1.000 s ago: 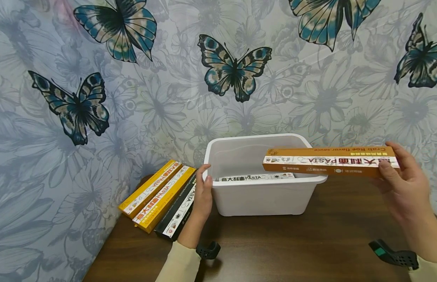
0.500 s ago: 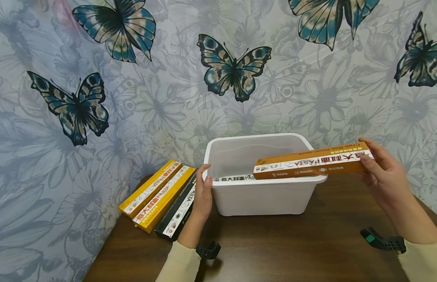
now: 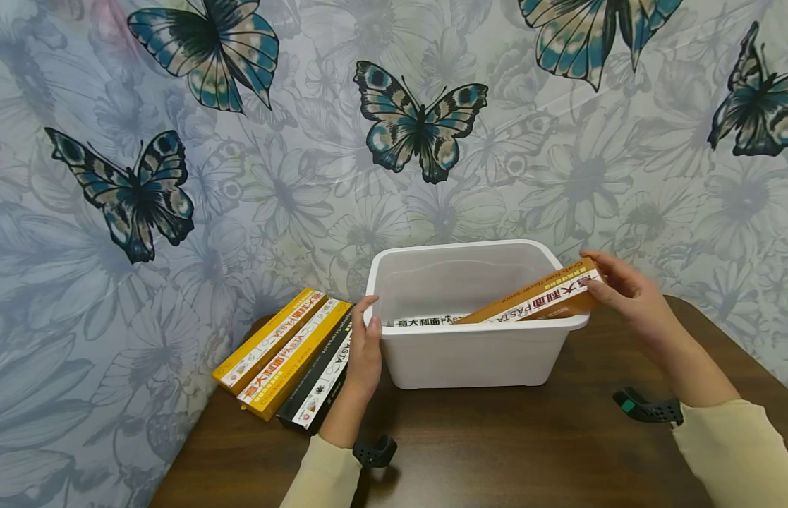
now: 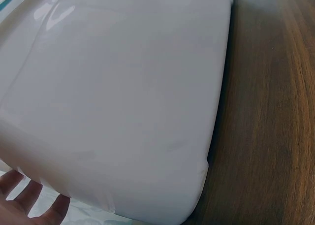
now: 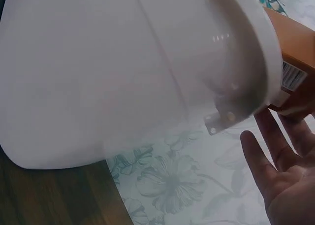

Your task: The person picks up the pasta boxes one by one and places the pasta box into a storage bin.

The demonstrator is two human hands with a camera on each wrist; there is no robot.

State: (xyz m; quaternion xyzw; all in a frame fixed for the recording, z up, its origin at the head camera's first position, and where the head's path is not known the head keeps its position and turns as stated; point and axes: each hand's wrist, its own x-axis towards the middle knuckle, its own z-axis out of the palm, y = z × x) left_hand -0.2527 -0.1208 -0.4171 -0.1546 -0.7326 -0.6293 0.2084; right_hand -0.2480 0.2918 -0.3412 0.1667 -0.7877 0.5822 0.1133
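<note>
The orange box (image 3: 540, 293) is pinched at its right end by the right hand (image 3: 628, 296), with the thumb laid on the near side and the other fingers set behind. It is held at a slant: its right end is raised at the right part of the tub (image 3: 470, 360), and its left end is lowered inside, its lower part hidden by the front wall. By that left end, a white-labelled box (image 3: 425, 322) is partly seen in the tub. The tub's left rim is gripped by the fingers and thumb of the left hand (image 3: 365, 353). To the left, on the worktop (image 3: 482, 444), two yellow boxes (image 3: 296, 358) are laid side by side at an angle; a black box (image 3: 312, 377) is placed next to them, partly hidden by the left hand and forearm. A black strap (image 3: 647, 407) is worn at each wrist. The backdrop (image 3: 546, 176) is printed with flowers and butterflies.
</note>
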